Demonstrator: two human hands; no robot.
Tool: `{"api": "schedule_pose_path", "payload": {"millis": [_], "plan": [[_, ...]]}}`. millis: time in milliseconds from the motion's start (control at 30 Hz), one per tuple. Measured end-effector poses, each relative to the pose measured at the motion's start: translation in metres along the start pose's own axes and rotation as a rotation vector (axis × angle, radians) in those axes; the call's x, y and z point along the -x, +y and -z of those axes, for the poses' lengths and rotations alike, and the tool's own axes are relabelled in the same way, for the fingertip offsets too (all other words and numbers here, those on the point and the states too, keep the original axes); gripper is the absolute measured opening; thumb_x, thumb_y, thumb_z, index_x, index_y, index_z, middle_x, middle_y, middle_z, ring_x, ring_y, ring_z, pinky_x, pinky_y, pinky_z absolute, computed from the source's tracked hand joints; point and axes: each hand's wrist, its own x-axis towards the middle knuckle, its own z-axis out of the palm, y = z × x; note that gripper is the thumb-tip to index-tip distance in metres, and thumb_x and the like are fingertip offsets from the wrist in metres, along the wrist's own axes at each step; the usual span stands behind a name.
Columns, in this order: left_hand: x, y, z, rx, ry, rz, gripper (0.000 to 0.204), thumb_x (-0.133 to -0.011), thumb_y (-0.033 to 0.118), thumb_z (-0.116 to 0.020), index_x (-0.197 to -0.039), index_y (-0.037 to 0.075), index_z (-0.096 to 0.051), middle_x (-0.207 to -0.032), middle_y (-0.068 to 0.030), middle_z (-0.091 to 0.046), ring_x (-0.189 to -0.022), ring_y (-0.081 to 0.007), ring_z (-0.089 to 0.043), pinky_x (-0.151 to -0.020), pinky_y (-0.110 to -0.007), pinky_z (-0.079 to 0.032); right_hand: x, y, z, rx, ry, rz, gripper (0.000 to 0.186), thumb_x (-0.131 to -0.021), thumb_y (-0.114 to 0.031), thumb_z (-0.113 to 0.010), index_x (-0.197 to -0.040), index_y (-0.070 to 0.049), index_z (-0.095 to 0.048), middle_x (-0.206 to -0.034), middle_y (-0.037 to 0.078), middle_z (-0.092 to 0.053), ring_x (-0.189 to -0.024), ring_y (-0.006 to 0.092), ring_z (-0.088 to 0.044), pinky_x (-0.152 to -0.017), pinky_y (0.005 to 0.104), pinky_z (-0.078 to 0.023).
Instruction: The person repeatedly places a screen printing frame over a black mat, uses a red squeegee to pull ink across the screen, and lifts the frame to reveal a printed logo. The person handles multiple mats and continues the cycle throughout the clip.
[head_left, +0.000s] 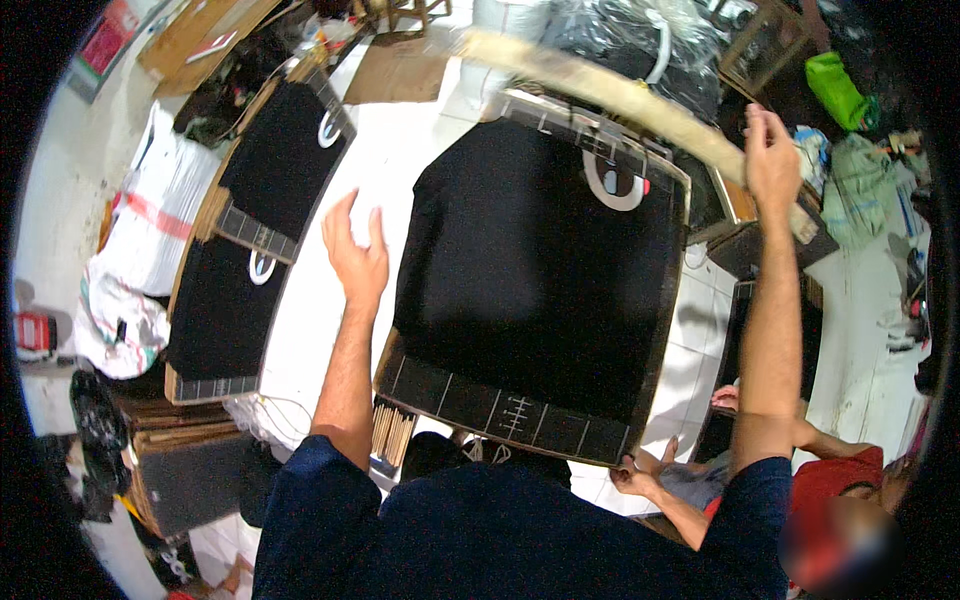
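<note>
A black cloth garment piece point(530, 260) lies flat over a board with dark, white-marked edge strips point(480, 405). Near its far right corner is a white ring-shaped piece point(612, 205). My left hand point(358, 255) hovers left of the board, open, thumb and fingers apart, holding nothing. Beyond the board, a long pale wooden bar point(620, 95) slants across, its left end blurred. My right hand point(772, 165) is at the bar's right part, with fingers stretched out; whether it touches the bar is unclear. Another person's hand point(630, 478) touches the board's near right corner.
At left stand two similar boards with black cloth point(225, 320). A white sack point(155, 230) leans by the wall. Stacked boards point(195, 480) sit lower left. A person in a red top point(840, 480) is at lower right. Clear plastic point(620, 45) heaps at the back.
</note>
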Motion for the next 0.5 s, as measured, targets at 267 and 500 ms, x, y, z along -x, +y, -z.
{"api": "schedule_pose_path", "payload": {"millis": [267,500], "plan": [[0.359,-0.172,0.115,-0.163,-0.986,0.967,0.105,-0.073,0.070,-0.078,-0.145,0.001,-0.046,-0.134,-0.0279,-0.061,-0.126,-0.0435,-0.058,-0.109,-0.051,-0.045,-0.136,0.033,0.001,0.148,-0.209,-0.002,0.067,-0.095,-0.071,-0.047,-0.120,-0.016,-0.076,-0.109,0.013,-0.076,-0.103,0.0318,-0.069,-0.097,0.0390,-0.048],[0.381,-0.103,0.082,-0.729,-1.085,0.882,0.159,-0.045,0.066,-0.097,-0.160,0.005,-0.006,-0.154,-0.0261,-0.032,-0.149,-0.0432,-0.028,-0.117,-0.065,-0.027,-0.229,0.087,-0.015,0.180,-0.172,0.296,0.049,-0.108,-0.042,-0.037,-0.140,-0.017,-0.064,-0.127,0.013,-0.071,-0.111,0.0266,-0.068,-0.099,0.0365,-0.048]]}}
